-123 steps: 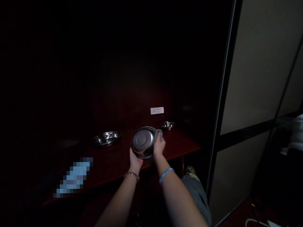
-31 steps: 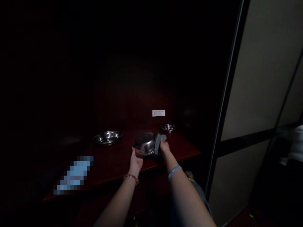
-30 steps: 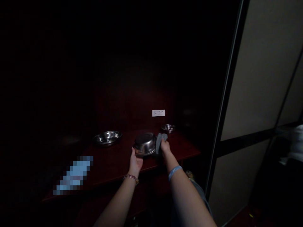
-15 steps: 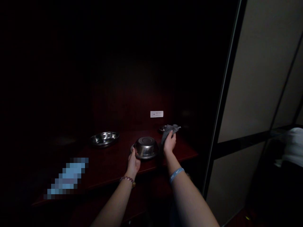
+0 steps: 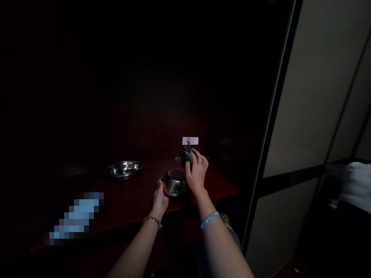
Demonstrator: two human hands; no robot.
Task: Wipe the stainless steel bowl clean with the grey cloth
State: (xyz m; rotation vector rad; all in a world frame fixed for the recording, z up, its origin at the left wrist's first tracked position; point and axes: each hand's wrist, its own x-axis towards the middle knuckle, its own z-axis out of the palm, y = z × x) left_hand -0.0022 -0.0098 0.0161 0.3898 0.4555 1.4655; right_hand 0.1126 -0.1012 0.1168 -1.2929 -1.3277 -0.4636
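Pretty dark in here, but okay, starting at the left: there's a pale blue patch (image 5: 75, 218), all blocky pixels so I can't tell what it is, near the front-left corner of the dark red shelf (image 5: 131, 199). Further back, toward the rear edge and left of the middle, sits a shallow shiny steel dish (image 5: 124, 170), open side up.

Next is the left hand (image 5: 160, 200), beaded bracelet (image 5: 152, 220) on the wrist, gripping the left side of a steel bowl (image 5: 174, 186) by its rim. The bowl's upside down, base facing up, around the middle of the front edge. Can't tell if it's touching the shelf or lifted a bit.

Just above the bowl is a crumpled grey cloth (image 5: 184, 156), pinched in the fingers of the right hand (image 5: 198, 172). That hand has a ring (image 5: 200, 161) on it and covers the bowl's right side, so no idea whether they touch. Behind the cloth, a white socket plate (image 5: 195, 141) on the back wall. Light blue wristband (image 5: 210, 220) on the right wrist.

Past the shelf's right end: a pale sliding door (image 5: 307, 96), then some white fabric (image 5: 358, 185).
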